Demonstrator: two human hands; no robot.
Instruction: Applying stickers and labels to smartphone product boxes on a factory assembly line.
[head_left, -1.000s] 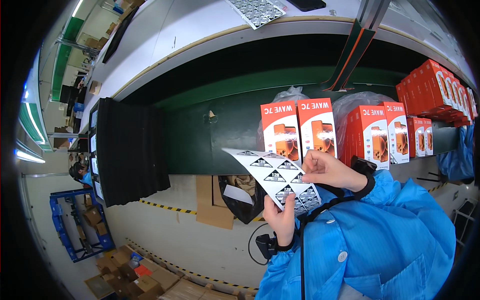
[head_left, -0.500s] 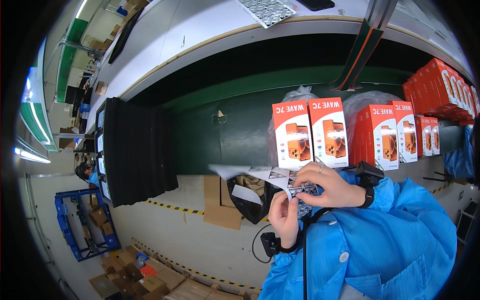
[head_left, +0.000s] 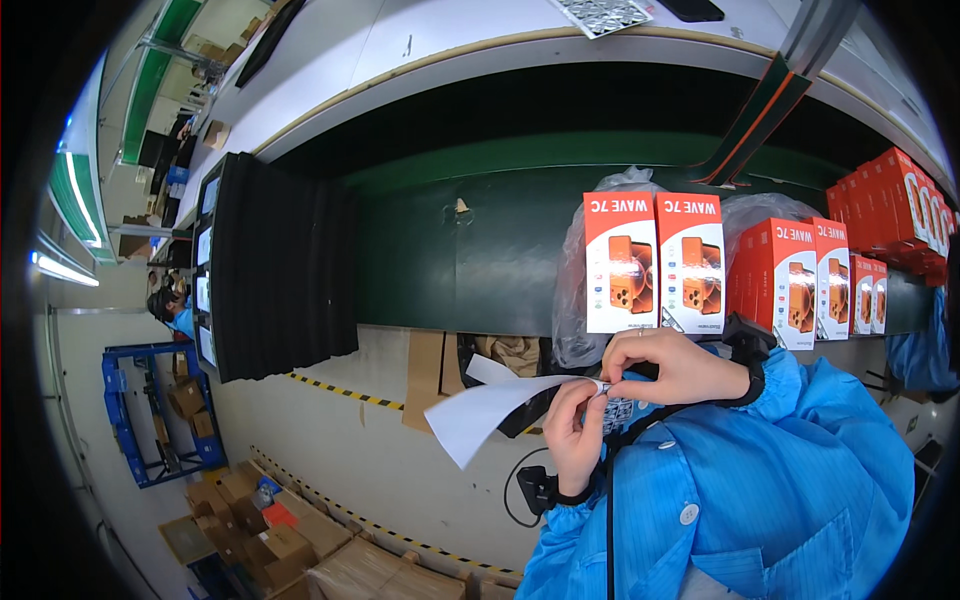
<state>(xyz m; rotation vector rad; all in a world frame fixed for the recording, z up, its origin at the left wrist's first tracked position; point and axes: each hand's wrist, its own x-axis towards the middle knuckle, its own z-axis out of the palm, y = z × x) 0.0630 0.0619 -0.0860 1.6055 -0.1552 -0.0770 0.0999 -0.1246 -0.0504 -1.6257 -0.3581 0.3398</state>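
Observation:
My left hand (head_left: 575, 432) and my right hand (head_left: 684, 367) meet close to my chest, fingertips pinched together on a sheet of labels. Its plain white side (head_left: 480, 412) curls out to the left. Part of the printed side (head_left: 619, 412), with a dark and silver pattern, shows below my right fingers. Whether a single label is between the fingertips is hidden. Just beyond my hands, two orange-and-white phone boxes (head_left: 620, 262) (head_left: 692, 262) stand upright side by side on the dark green bench (head_left: 480, 250).
More phone boxes (head_left: 792, 285) stand to the right, with a larger stack (head_left: 888, 210) behind. Clear plastic wrap (head_left: 572, 300) lies by the front boxes. Black trays (head_left: 275, 270) are piled at left. A metal post (head_left: 815, 45) rises behind. Cartons (head_left: 240, 520) sit on the floor.
The sheet has swung down and curled, so its white side now faces up and less printing shows. My hands remain pinched together. The view has shifted slightly.

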